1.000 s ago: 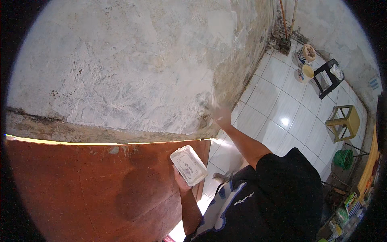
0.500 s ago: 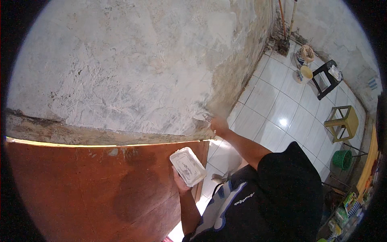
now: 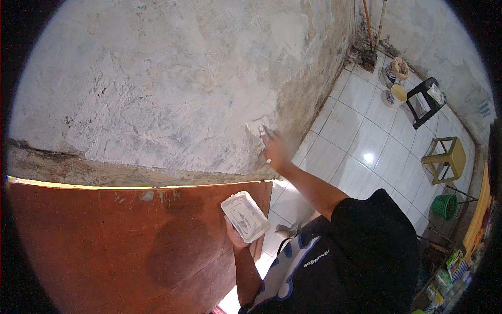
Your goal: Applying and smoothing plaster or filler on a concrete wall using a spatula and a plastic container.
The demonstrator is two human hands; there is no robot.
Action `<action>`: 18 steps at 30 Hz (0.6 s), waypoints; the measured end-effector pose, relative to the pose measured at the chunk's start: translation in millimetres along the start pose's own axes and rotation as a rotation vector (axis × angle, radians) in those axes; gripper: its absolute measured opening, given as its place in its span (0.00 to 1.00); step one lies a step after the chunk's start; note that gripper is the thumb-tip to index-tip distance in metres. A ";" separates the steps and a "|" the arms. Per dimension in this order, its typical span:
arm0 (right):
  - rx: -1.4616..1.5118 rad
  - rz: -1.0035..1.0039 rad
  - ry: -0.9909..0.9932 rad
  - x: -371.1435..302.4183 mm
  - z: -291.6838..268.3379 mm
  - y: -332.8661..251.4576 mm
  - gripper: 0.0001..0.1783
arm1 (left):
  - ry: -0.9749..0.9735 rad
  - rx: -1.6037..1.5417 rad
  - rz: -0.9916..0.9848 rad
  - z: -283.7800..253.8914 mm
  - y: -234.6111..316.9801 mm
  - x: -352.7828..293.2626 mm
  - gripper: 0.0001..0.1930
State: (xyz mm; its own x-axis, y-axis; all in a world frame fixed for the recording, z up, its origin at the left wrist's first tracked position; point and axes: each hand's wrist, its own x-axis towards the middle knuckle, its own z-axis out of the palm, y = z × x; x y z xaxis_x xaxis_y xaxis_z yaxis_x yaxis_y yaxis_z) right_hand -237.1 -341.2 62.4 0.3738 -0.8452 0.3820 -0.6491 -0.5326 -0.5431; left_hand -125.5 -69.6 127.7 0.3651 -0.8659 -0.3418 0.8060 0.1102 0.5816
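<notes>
My right hand [image 3: 276, 152] is closed round a putty knife [image 3: 257, 127], whose flat, whitish blade lies against the wall [image 3: 183, 89]. Patchy white filler covers much of that wall, with rough ridges and grey streaks beside the blade. Lower down, my left hand [image 3: 235, 234] grips a shallow rectangular plastic tub [image 3: 245, 215] from its near left side. Whitish paste is smeared on the tub's rim and inside, and a dark patch shows on its bottom. The fingers beneath the tub are hidden.
A reddish-brown wooden panel [image 3: 120, 235] stands below the wall at left. On the tiled floor [image 3: 334, 141] at right are a white bucket [image 3: 397, 96], a black stool [image 3: 424, 103], a yellow stool [image 3: 447, 157] and a green basket [image 3: 444, 207]. Long handles [image 3: 372, 26] lean in the far corner.
My right hand has moved up the wall with the putty knife, and more of the blade shows. My left hand and the tub stay almost where they were.
</notes>
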 end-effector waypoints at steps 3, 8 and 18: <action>-0.019 -0.006 -0.110 -15.9 16.0 -1.5 0.33 | 0.061 0.042 -0.002 6.1 -1.8 -2.4 0.28; -0.114 -0.105 -0.161 -48.5 35.9 26.0 0.34 | 0.042 0.075 -0.039 0.7 -5.8 -3.8 0.28; 0.256 0.454 0.248 -17.4 65.4 74.8 0.17 | 0.013 0.005 -0.085 -6.1 -14.7 -8.9 0.29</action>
State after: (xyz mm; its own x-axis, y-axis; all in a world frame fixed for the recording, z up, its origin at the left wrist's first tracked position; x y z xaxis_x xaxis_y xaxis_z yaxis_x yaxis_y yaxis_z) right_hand -248.8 -369.3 -33.8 -0.0911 -0.9723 0.2153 -0.5162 -0.1387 -0.8452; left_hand -137.8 -60.5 117.6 0.3014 -0.8655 -0.4002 0.8321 0.0338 0.5536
